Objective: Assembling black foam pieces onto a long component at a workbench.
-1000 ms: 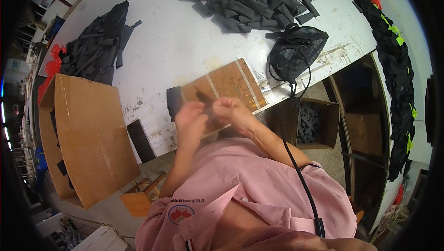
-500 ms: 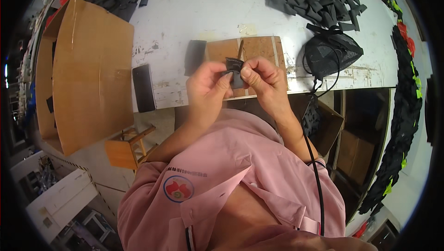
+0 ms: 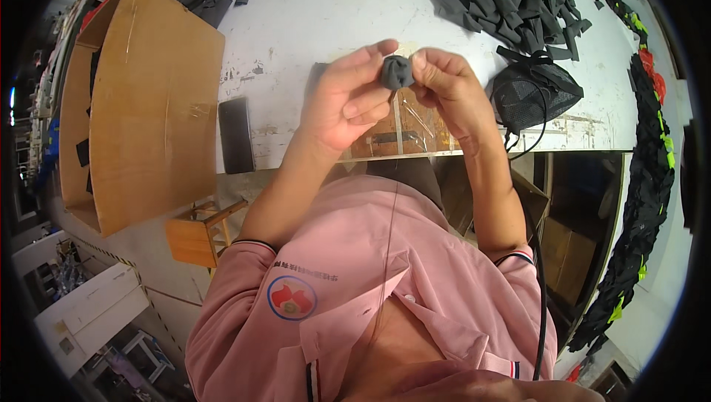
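A small dark grey piece of fabric (image 3: 397,73), bunched into a rounded shape, is between my two hands above the table. On its left side, my left hand (image 3: 348,98) has its thumb and index finger at the cloth, the fingers bent. My right hand (image 3: 449,89) pinches the opposite side between thumb and fingers. Below the cloth a thin upright rod (image 3: 392,96) shows; whether the cloth sits over its tip is hidden. Under my hands lies a brown board (image 3: 422,122) with tape strips. Another grey fabric piece (image 3: 317,76) is partly covered by my left hand.
Heaps of grey fabric strips (image 3: 511,2) lie at the back. A black mesh bag (image 3: 541,93) with a cord sits right, a dark flat rectangular object (image 3: 236,135) left. A big cardboard box (image 3: 155,113) stands further left, near a wooden stool (image 3: 196,243).
Both hands have risen away from my body with the fabric piece, toward the far side of the board. The cloth now looks rounder and more gathered.
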Demonstrator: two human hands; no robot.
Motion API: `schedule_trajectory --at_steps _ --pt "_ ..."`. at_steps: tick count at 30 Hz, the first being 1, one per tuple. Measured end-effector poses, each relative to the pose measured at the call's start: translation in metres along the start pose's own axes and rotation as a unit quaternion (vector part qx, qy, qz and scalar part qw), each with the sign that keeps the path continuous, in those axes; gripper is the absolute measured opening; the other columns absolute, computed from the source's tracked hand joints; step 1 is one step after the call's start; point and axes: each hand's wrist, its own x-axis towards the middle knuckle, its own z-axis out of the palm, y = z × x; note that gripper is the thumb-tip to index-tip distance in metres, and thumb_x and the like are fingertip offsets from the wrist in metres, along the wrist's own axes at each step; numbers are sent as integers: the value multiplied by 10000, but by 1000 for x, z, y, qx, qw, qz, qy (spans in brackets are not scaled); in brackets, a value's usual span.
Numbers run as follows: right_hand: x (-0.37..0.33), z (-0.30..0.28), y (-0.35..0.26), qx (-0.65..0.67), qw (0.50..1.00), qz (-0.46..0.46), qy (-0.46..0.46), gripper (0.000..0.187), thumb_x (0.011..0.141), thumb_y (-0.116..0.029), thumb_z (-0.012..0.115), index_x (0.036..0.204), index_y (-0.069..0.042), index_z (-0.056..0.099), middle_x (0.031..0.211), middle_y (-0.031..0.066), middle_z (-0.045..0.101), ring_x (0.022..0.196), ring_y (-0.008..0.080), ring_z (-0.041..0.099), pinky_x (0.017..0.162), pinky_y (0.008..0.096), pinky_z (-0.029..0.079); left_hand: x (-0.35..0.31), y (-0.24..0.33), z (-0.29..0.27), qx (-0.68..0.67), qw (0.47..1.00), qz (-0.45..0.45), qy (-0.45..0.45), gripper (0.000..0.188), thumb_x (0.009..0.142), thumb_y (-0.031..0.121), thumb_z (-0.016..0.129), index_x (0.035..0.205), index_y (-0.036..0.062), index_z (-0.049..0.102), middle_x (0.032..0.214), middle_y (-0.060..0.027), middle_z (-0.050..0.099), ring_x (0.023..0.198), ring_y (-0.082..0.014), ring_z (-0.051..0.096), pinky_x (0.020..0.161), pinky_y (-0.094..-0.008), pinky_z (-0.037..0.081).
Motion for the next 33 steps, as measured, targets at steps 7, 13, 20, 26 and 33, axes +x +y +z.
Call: schedule_trajectory --at_steps 7,13,20,26,33 --pt "7 -12 54 27 999 34 17 242 814 -252 530 672 -58 513 549 -33 432 465 42 344 423 180 271 -3 -19 -37 38 994 -27 101 219 783 58 473 993 2 447 732 -45 546 353 -14 286 322 -142 213" --pt "3 -9 32 -51 995 -78 -23 211 822 -219 521 689 -56 519 564 -26 440 494 45 354 462 179 287 -10 -19 -7 232 964 105 77 298 786 5 466 1076 7 397 752 -48 516 400 -25 299 360 -149 229" --pt "19 -27 74 15 999 -32 -40 202 819 -218 522 716 -45 520 612 -10 475 555 66 415 509 196 342 -8 -31 -33 509 827 170 169 295 797 28 482 1086 6 422 851 -57 532 600 -70 446 532 -186 367" --pt "6 -14 46 -165 970 -146 102 264 815 -268 517 760 -10 526 630 32 519 552 121 476 511 254 377 -1 -18 -18 550 788 248 122 127 801 7 497 911 -26 551 886 -105 575 853 -128 516 801 -234 382" --pt "-4 -3 29 -620 729 -285 52 232 742 -262 572 703 -47 497 577 86 500 548 271 518 453 355 380 -13 -22 -28 419 856 230 196 123 789 22 521 902 -9 555 894 -108 585 852 -152 535 810 -278 388"
